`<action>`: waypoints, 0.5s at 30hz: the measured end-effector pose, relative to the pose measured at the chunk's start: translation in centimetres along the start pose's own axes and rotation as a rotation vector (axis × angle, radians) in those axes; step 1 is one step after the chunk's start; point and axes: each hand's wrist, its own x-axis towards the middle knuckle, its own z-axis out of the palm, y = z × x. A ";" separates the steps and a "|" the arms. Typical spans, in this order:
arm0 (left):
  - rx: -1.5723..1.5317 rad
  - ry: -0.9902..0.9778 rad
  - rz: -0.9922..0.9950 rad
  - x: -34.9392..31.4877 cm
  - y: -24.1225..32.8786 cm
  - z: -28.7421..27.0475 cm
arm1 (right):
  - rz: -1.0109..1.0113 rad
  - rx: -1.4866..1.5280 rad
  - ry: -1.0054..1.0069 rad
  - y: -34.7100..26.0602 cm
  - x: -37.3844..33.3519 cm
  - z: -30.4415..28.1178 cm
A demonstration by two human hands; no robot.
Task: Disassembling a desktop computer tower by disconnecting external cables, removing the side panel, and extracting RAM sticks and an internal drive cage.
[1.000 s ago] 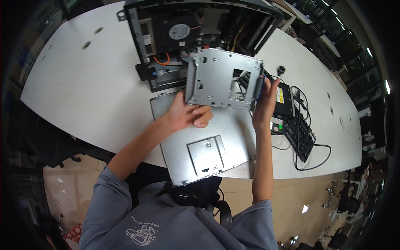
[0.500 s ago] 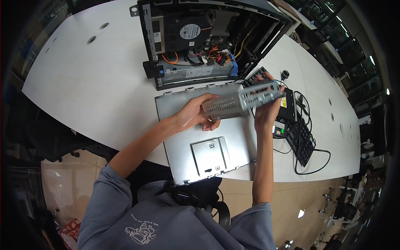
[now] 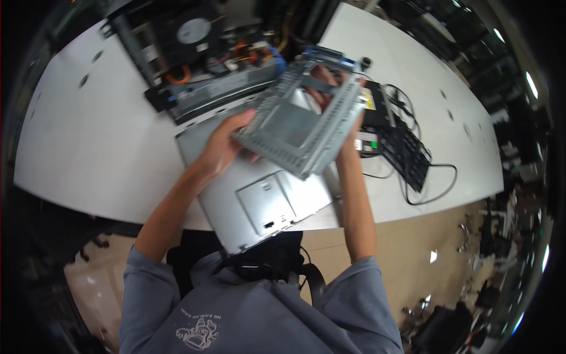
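Note:
Between both hands I hold a grey metal drive cage (image 3: 289,125), perforated along its sides, with a large cutout. It is tilted above a flat silver computer side panel (image 3: 219,197). My left hand (image 3: 221,141) grips the cage's lower left edge, its thumb on top. My right hand (image 3: 325,87) is closed around the upper right side, with fingers showing through the opening. Beyond the cage stands an open black computer case (image 3: 218,88), exposing a fan (image 3: 193,30) and coloured cables (image 3: 244,52).
Right of my hands lie a black drive-like box (image 3: 377,106), a black keyboard (image 3: 407,154) and a looped black cable (image 3: 451,189). The white table (image 3: 100,135) curves around me. Behind it on the right, office chairs (image 3: 445,330) stand on the floor.
The drive cage has been turned so its broad face shows, and it sits higher in my hands. The whole view has shifted, putting the case further up and left.

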 end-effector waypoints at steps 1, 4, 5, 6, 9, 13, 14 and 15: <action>-0.002 -0.029 -0.005 0.0 -0.2 -0.5 | -0.010 0.055 -0.066 0.7 0.0 0.6; 0.082 -0.091 0.097 -0.1 -0.3 -0.7 | -0.037 0.011 -0.155 0.5 -0.8 1.3; 0.166 -0.096 0.134 -0.2 -0.1 -0.4 | -0.020 -0.051 -0.163 0.1 -1.1 1.7; 0.251 -0.095 0.171 -0.4 0.0 -0.3 | -0.001 -0.111 -0.175 -0.2 -1.3 2.1; 0.328 0.021 0.263 -0.4 -0.4 1.8 | 0.056 -0.035 -0.137 -1.0 -1.1 1.7; 0.436 0.027 0.285 0.1 -1.1 0.6 | 0.085 -0.065 -0.107 -1.8 -1.6 1.9; 0.482 0.019 0.277 0.0 -1.2 0.3 | 0.065 -0.064 -0.132 -1.9 -1.9 2.3; 0.483 0.021 0.284 0.1 -1.2 0.0 | 0.063 -0.064 -0.139 -1.9 -2.0 2.7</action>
